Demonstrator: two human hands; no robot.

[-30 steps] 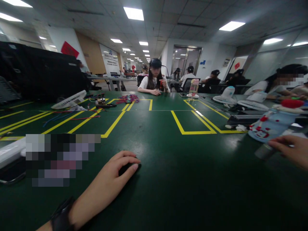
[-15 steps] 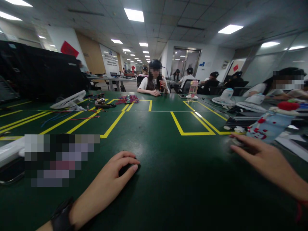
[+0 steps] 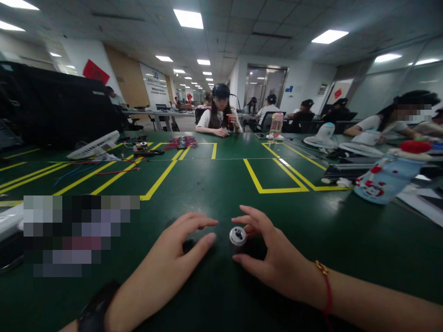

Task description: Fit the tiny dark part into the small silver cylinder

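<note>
A small cylindrical metal motor [image 3: 238,236] stands upright near the middle of the green table, its silver end with a short shaft facing up. Around its right side curls my right hand [image 3: 273,251], thumb at the near side and some fingers against the far side; the index finger is raised off it. My left hand [image 3: 183,251] is just left of the motor, apart from it, its thumb and fingers spread with nothing between them. The motor's lower body is dark and partly hidden by my right thumb.
Yellow tape [image 3: 280,190] marks areas on the green table [image 3: 204,189]. A blue bottle [image 3: 377,177] and white fans [image 3: 321,138] stand to the right. Wires [image 3: 180,143] lie farther back, and a white fan [image 3: 93,145] lies left. A person [image 3: 219,113] sits across.
My right hand has come from the far right beside the bottle to the table's middle, bringing the motor. My left hand has shifted slightly right and its fingers have opened wider.
</note>
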